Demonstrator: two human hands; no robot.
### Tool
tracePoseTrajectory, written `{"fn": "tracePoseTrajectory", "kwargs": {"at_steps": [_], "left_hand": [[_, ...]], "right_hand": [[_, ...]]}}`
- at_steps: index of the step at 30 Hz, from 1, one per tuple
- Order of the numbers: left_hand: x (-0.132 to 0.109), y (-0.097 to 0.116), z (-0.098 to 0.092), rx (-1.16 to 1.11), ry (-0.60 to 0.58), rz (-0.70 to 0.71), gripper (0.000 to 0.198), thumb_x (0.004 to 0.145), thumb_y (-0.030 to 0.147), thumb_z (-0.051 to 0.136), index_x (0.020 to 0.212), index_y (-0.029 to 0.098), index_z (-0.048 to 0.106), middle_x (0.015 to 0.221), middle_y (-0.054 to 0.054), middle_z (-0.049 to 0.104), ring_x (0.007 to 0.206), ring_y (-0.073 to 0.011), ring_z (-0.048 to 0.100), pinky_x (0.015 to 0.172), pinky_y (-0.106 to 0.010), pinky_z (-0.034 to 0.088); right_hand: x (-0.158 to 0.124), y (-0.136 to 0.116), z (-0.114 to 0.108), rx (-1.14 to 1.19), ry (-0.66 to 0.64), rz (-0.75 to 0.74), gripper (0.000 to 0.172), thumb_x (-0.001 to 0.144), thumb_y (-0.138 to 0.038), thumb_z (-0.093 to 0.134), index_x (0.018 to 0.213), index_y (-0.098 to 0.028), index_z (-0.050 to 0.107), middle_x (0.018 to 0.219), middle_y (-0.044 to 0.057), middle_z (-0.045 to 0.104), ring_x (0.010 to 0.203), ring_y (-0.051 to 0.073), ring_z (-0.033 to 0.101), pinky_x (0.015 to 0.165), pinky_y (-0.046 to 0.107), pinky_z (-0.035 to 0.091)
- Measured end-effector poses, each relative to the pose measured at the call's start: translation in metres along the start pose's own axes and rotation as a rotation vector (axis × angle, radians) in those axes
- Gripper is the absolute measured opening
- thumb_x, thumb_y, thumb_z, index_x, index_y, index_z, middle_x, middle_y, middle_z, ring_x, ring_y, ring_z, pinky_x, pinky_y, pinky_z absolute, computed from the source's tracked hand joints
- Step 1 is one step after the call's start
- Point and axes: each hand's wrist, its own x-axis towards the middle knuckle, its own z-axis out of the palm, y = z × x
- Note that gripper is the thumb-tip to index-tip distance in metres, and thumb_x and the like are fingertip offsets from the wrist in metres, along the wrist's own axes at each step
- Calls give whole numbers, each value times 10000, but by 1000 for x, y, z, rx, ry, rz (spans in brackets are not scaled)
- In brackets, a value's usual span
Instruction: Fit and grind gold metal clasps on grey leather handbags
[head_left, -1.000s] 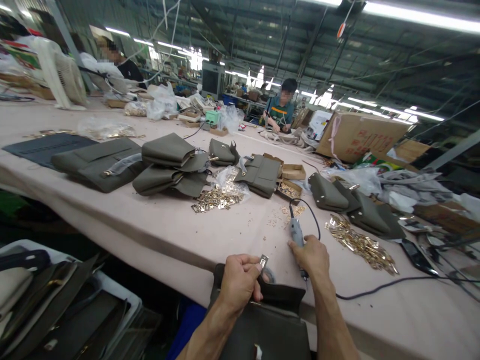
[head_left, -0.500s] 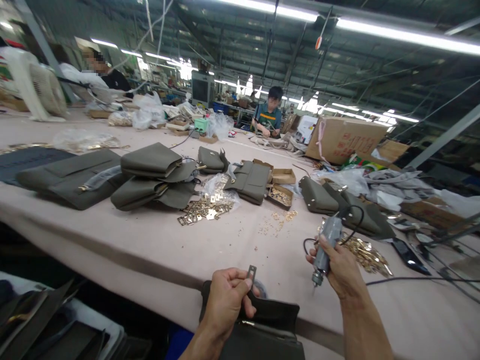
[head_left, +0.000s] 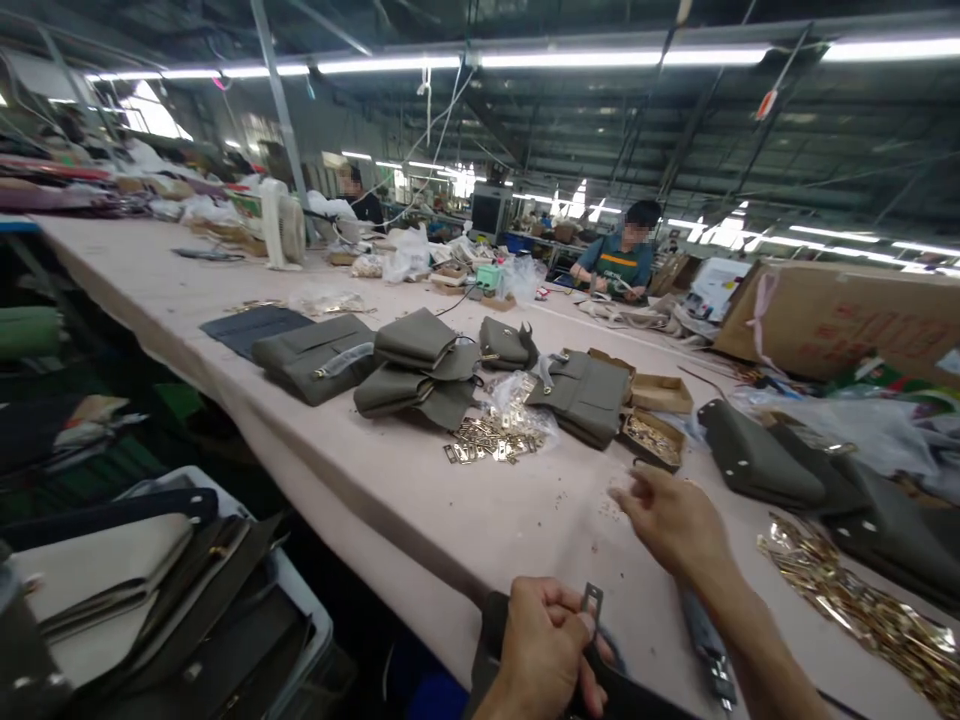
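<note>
Item 1. Left hand point(head_left: 544, 655): sitting at the near edge of the tabletop point(head_left: 420, 500), its fingers point(head_left: 559, 625) clamping together on a small metal plate point(head_left: 592, 600) that is standing upright above the knuckles. The same hand is pressing on the flap of a dark bag point(head_left: 491, 635), which is hanging over the tabletop's edge.

Item 2. Hand tool point(head_left: 709, 660): grey, lying on the tabletop just beside the right forearm.

Item 3. Right hand point(head_left: 671, 520): stretching forward and hovering low above the tabletop, back of the hand facing up. The fingers point(head_left: 626, 497) are curling inward, and blur is making it impossible to tell whether they are gripping anything. Loose gold bits point(head_left: 616, 497) are lying right at the fingertips.

Item 4. Tub point(head_left: 300, 610): standing below the tabletop to the left, holding dark and pale panels.

Item 5. Gold fittings point(head_left: 855, 600): spreading in a heap to the right of the right arm.

Item 6. Small box point(head_left: 651, 438): open, lying just beyond the right hand and holding more fittings.

Item 7. Olive bags point(head_left: 585, 395): lying in a row across the middle of the tabletop, with a pile of flat plates point(head_left: 487, 442) and a clear plastic bag point(head_left: 517, 400) between two of them.

Item 8. Large cardboard box point(head_left: 840, 320): sitting far right.

Item 9. White fan point(head_left: 281, 225): standing far left.

Item 10. Person in a green top point(head_left: 622, 262): sitting at the far side, bending over work.
</note>
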Motion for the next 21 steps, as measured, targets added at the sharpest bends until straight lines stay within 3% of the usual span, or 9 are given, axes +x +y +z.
{"fn": "tracePoseTrajectory", "kwargs": {"at_steps": [2, 3, 7, 11, 14, 17, 21], "left_hand": [[0, 0, -1, 7, -8, 3, 445, 707, 452, 738, 934, 173, 475, 780, -125, 761, 311, -108, 517, 412, -274, 502], [1, -3, -1, 11, -4, 2, 452, 721, 451, 734, 954, 174, 463, 771, -116, 758, 311, -108, 514, 412, -275, 502], [8, -18, -2, 39, 74, -25, 417, 792, 382, 699, 1018, 175, 417, 687, -71, 738, 293, -116, 489, 380, -264, 475], [11, -28, -5, 72, 136, -39, 325, 854, 247, 671, 1053, 164, 428, 665, -53, 740, 311, -141, 526, 360, -247, 424], [10, -29, -9, 80, 106, -26, 279, 879, 194, 659, 1028, 179, 424, 706, -66, 759, 344, -128, 547, 379, -227, 371], [8, -28, -13, 86, 75, -13, 249, 901, 160, 631, 1014, 191, 411, 741, -72, 772, 356, -113, 544, 406, -225, 364], [5, -27, -14, 108, 67, -23, 226, 918, 126, 601, 1014, 192, 407, 748, -78, 777, 368, -113, 557, 407, -224, 347]], "right_hand": [[33, -42, 17, 240, -108, -301, 297, 952, -387, 687, 1187, -208, 715, 1004, 62, 721, 893, 228, 680, 822, 316, 503], [48, -61, 28, 270, -146, -382, 294, 944, -340, 704, 1200, -197, 709, 1012, 63, 709, 873, 210, 665, 807, 297, 489], [89, -110, 71, 238, -192, -458, 358, 869, -232, 795, 1216, -202, 710, 1041, 64, 665, 855, 194, 615, 779, 280, 426], [104, -124, 98, 198, -246, -483, 187, 825, -219, 829, 986, -202, 736, 983, 49, 630, 863, 189, 582, 729, 261, 363], [108, -127, 108, 179, -253, -464, 198, 778, -195, 854, 910, -182, 707, 950, 41, 616, 851, 183, 564, 699, 253, 337], [109, -131, 109, 180, -228, -429, 226, 751, -169, 854, 898, -167, 683, 940, 38, 620, 829, 174, 560, 684, 247, 338], [100, -139, 94, 198, -218, -456, 151, 763, -106, 803, 834, -173, 688, 932, 33, 653, 837, 168, 574, 693, 246, 344]]}}
